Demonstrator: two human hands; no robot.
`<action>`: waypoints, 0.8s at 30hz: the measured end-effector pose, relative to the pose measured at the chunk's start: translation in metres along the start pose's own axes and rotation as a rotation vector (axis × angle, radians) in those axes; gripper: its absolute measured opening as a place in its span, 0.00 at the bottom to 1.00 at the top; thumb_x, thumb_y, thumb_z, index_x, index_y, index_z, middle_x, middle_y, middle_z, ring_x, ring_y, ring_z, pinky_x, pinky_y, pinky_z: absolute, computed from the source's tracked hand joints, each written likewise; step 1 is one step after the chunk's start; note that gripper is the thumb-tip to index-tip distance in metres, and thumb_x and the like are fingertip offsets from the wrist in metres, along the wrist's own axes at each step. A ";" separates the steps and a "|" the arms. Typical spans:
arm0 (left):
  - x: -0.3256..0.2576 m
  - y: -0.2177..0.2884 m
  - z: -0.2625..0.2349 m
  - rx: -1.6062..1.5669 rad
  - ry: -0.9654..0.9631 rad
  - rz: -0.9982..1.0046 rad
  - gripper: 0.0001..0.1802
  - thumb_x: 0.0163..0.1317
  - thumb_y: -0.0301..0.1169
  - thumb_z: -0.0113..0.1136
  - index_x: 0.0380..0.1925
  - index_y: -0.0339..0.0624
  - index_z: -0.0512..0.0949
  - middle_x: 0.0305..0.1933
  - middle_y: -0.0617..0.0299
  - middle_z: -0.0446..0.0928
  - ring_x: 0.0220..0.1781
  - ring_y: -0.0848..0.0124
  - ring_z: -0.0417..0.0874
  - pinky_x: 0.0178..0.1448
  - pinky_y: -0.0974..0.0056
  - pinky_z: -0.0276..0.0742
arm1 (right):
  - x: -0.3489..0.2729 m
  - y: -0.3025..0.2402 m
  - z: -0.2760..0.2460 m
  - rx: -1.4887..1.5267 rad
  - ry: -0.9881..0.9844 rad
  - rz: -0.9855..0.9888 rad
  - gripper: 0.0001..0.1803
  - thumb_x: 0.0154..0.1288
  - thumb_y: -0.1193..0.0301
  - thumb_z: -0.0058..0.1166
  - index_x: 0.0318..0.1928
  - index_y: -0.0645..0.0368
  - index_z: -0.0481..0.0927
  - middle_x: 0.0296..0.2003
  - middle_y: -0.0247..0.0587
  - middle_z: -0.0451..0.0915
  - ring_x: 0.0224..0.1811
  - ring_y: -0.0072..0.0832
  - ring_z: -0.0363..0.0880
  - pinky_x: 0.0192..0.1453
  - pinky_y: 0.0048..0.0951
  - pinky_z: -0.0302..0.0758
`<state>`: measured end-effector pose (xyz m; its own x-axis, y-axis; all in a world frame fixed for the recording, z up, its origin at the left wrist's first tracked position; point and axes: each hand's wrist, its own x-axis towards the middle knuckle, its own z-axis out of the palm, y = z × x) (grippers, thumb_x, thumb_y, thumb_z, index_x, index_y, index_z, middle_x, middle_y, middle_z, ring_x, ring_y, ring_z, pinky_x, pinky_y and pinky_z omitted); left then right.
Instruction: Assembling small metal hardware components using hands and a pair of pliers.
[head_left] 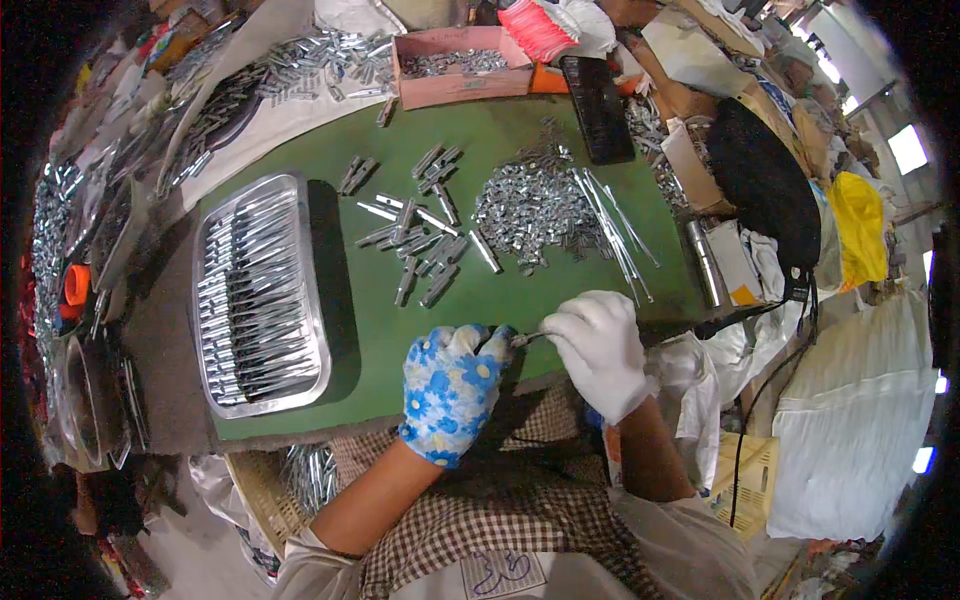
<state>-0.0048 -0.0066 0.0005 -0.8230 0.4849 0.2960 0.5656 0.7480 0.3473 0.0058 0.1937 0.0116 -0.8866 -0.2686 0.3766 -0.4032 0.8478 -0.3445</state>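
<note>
My left hand (452, 398), in a white glove with blue flowers, is closed near the front edge of the green table. My right hand (600, 350), in a plain white glove, pinches with thumb and fingers just to its right. Between them runs a small metal rod (526, 340), gripped at both ends; most of it is hidden by the gloves. Beyond the hands lie loose metal sleeves (430, 250) and a heap of tiny metal parts (530, 205). Several thin metal rods (612, 235) rest at the heap's right side.
A metal tray (322, 350) of rows of slim metal pieces stands at the left. At the back are a pink box (465, 88) of small parts and a black oblong object (598, 110). A metal cylinder (704, 262) lies by the right edge, near a black cable (745, 425).
</note>
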 end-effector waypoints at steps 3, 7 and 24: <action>-0.002 -0.001 0.001 -0.005 0.030 0.008 0.15 0.53 0.30 0.62 0.42 0.50 0.83 0.35 0.61 0.77 0.37 0.60 0.77 0.40 0.55 0.72 | 0.001 0.002 0.002 -0.021 0.033 -0.066 0.07 0.51 0.74 0.61 0.33 0.52 0.81 0.33 0.34 0.79 0.41 0.39 0.77 0.46 0.42 0.70; -0.002 -0.003 0.000 -0.008 0.017 0.010 0.14 0.53 0.31 0.63 0.42 0.50 0.83 0.35 0.60 0.77 0.37 0.60 0.77 0.40 0.55 0.72 | 0.001 0.019 -0.006 0.042 0.132 0.136 0.05 0.52 0.73 0.60 0.32 0.52 0.82 0.32 0.37 0.80 0.41 0.40 0.77 0.46 0.41 0.70; -0.003 -0.006 0.003 -0.062 0.094 0.034 0.09 0.54 0.30 0.61 0.37 0.49 0.82 0.30 0.59 0.74 0.33 0.58 0.76 0.35 0.53 0.72 | 0.031 0.047 -0.001 -0.190 0.069 0.240 0.03 0.54 0.68 0.61 0.31 0.49 0.83 0.34 0.35 0.80 0.43 0.39 0.76 0.49 0.41 0.68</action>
<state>-0.0059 -0.0112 -0.0051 -0.7963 0.4628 0.3895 0.5977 0.7011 0.3889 -0.0401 0.2255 0.0076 -0.9312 -0.0237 0.3637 -0.1286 0.9551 -0.2669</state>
